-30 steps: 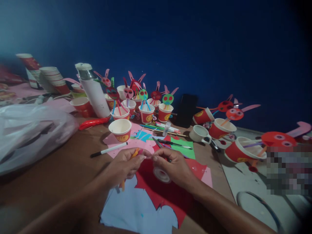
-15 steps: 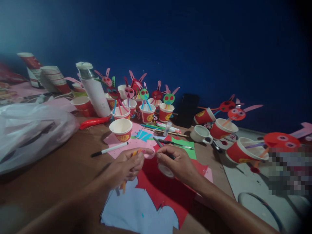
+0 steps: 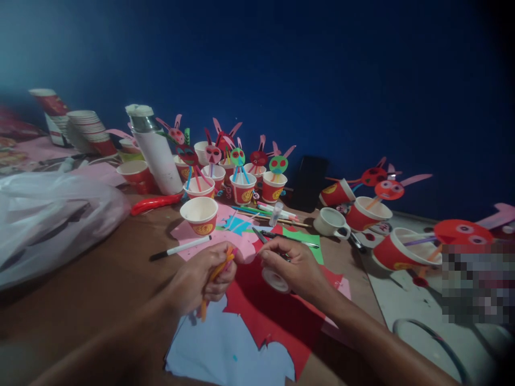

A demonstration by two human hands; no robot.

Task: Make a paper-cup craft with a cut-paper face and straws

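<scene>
My left hand [image 3: 215,273] is closed around thin orange straws [image 3: 219,272] with a bit of pink at their upper end; their lower ends stick out beneath the fist. Close by on the right, my right hand [image 3: 292,262] has its thumb and forefinger pinched together. Whatever is between those fingertips is too small to make out. A roll of clear tape [image 3: 276,280] shows under my right palm. The blades of a pair of scissors [image 3: 259,235] point out beyond that hand. Both hands are above red paper [image 3: 273,321] with jagged cut edges.
Pale blue paper [image 3: 229,348] lies in front. Behind my hands are an upright paper cup [image 3: 199,214], a marker [image 3: 181,248], a mug [image 3: 332,221] and several cups with paper rabbit figures [image 3: 243,187]. A plastic bag [image 3: 60,220] and a flask [image 3: 156,153] stand left.
My left forefinger has curled in from its stretched position, and the fist has turned so more of the orange straws shows. My right hand has barely moved.
</scene>
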